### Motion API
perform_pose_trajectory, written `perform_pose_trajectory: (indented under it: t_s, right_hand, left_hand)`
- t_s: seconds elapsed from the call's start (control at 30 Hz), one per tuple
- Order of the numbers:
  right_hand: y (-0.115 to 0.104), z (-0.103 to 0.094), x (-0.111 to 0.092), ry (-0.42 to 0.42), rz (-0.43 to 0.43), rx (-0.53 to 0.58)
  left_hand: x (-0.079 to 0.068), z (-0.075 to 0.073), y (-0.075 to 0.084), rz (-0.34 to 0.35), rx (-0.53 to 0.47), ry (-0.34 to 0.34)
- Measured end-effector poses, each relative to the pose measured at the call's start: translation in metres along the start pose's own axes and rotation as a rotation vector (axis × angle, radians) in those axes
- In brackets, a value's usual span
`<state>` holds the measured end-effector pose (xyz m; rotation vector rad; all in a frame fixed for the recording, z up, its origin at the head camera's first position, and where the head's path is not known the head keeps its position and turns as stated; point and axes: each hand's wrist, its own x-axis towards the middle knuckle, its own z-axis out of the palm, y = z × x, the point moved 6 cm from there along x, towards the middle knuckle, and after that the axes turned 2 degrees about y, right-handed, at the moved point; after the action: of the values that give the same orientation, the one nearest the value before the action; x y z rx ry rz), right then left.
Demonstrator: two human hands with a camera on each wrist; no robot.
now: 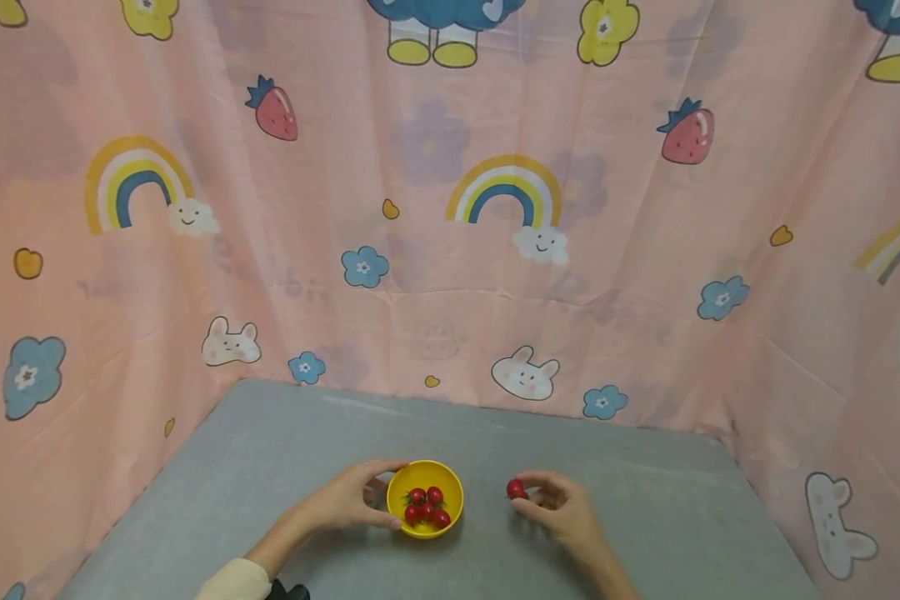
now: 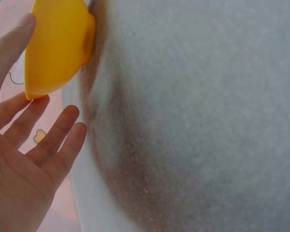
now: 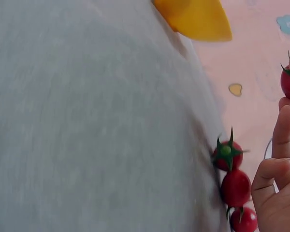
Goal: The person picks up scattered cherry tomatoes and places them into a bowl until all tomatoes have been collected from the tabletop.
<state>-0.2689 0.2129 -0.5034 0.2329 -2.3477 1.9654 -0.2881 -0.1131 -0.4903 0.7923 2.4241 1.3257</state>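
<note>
A yellow bowl [image 1: 456, 521] stands on the grey table, with several red cherry tomatoes [image 1: 427, 511] inside it. My left hand [image 1: 352, 497] holds the bowl from its left side, thumb and forefinger at the rim; the other fingers are spread apart in the left wrist view. To the right of the bowl, my right hand [image 1: 566, 508] pinches one cherry tomato [image 1: 515, 489] between thumb and fingertips, apart from the bowl. In the right wrist view, more cherry tomatoes [image 3: 236, 188] lie on the table beside that hand; the head view does not show them.
The grey tabletop [image 1: 330, 425] reaches back to a pink curtain [image 1: 435, 325] printed with rainbows, rabbits, flowers and strawberries. This curtain also closes off the left and right sides. A dark object [image 1: 288, 592] sits at the left wrist by the sleeve.
</note>
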Motion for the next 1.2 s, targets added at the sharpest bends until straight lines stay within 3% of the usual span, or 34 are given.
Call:
perform_pose_trajectory:
  t_s: [0.37, 0.7, 1.2]
  right_hand:
    - [-0.007, 0.029, 0.005, -0.066, -0.018, -0.061]
    - [-0.023, 0.056, 0.014, -0.125, -0.089, -0.079]
    - [-0.029, 0.079, 0.018, -0.171, -0.124, -0.064]
  left_hand:
    - [-0.001, 0.001, -0.001, -0.012, -0.010, -0.009]
    - [-0.001, 0.000, -0.002, -0.006, -0.024, -0.012]
    - [-0.002, 0.000, 0.000, -0.001, 0.012, 0.001]
